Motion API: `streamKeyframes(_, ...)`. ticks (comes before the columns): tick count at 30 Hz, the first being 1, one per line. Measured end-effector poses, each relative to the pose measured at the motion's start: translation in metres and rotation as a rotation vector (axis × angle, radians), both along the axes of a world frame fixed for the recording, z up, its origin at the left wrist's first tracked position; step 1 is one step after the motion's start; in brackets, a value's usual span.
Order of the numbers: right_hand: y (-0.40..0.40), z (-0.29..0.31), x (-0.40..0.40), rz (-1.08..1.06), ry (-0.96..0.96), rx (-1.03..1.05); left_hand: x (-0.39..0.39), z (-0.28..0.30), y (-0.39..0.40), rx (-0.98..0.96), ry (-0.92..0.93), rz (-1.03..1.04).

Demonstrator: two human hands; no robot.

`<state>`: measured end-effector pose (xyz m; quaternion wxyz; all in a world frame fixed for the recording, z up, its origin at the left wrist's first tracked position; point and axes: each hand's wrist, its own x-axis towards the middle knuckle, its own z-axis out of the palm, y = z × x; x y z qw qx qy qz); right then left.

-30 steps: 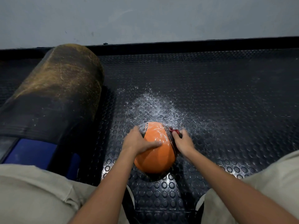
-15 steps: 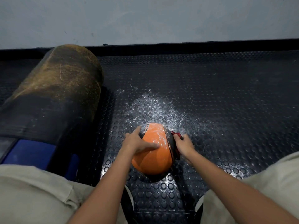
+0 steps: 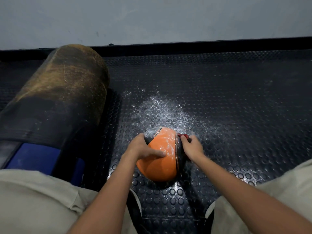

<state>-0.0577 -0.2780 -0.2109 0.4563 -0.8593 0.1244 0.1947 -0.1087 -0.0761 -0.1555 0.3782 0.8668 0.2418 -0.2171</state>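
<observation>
Left hand gripping ball, red rag perhaps

The orange ball with black bands, streaked with white wet smears, rests on the studded black mat between my knees, a red object against its right side, mostly hidden by my right hand.
</observation>
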Motion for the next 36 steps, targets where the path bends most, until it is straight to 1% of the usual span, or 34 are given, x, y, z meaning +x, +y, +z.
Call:
streamKeyframes(3, 0.01, 0.016, 0.003, 0.108, -0.159, 0.032, 0.001, 0.003, 0.0, 0.009, 0.009, -0.014)
streamKeyframes(6, 0.01, 0.012, 0.003, 0.179, -0.207, 0.02, 0.0, 0.003, 0.0, -0.017, -0.001, -0.005)
streamKeyframes(8, 0.003, 0.001, 0.003, 0.136, -0.148, 0.001, -0.002, 0.003, 0.0, -0.03, -0.007, -0.001)
streamKeyframes(11, -0.007, -0.009, -0.002, 0.043, 0.032, -0.004, -0.003, 0.003, 0.002, -0.037, -0.008, -0.002)
streamKeyframes(12, -0.006, -0.009, -0.002, 0.028, 0.057, -0.012, -0.003, 0.003, 0.002, -0.037, -0.001, -0.008)
streamKeyframes(14, -0.001, -0.004, -0.001, 0.037, -0.004, -0.019, -0.001, 0.002, 0.004, -0.035, 0.005, -0.02)
streamKeyframes(16, 0.009, 0.008, 0.002, 0.092, -0.114, 0.006, 0.001, 0.003, 0.003, -0.034, 0.011, -0.025)
streamKeyframes(18, 0.015, 0.012, 0.007, 0.157, -0.17, 0.023, 0.002, 0.002, 0.003, -0.022, 0.008, -0.034)
streamKeyframes(20, 0.014, 0.009, 0.007, 0.153, -0.155, 0.024, 0.003, 0.002, 0.001, -0.014, 0.007, -0.035)
streamKeyframes(22, 0.006, -0.002, 0.007, 0.083, -0.105, 0.012, 0.001, 0.004, -0.001, -0.013, 0.047, -0.008)
streamKeyframes(25, -0.007, -0.012, 0.003, -0.034, 0.056, 0.06, -0.001, 0.006, 0.0, -0.019, 0.104, 0.01)
streamKeyframes(26, -0.008, -0.013, 0.003, -0.056, 0.073, 0.082, -0.001, 0.005, 0.002, -0.019, 0.11, -0.003)
streamKeyframes(28, -0.003, -0.007, 0.004, -0.024, 0.016, 0.065, 0.002, 0.003, 0.006, -0.01, 0.11, -0.037)
streamKeyframes(32, 0.011, 0.022, 0.005, 0.123, -0.172, 0.062, 0.005, -0.004, 0.01, -0.014, 0.109, -0.046)
streamKeyframes(34, 0.01, 0.02, 0.004, 0.149, -0.178, 0.047, 0.003, -0.003, 0.009, 0.0, 0.1, -0.054)
streamKeyframes(36, 0.002, 0.004, 0.003, 0.108, -0.104, -0.017, 0.002, -0.002, 0.008, -0.002, 0.096, -0.054)
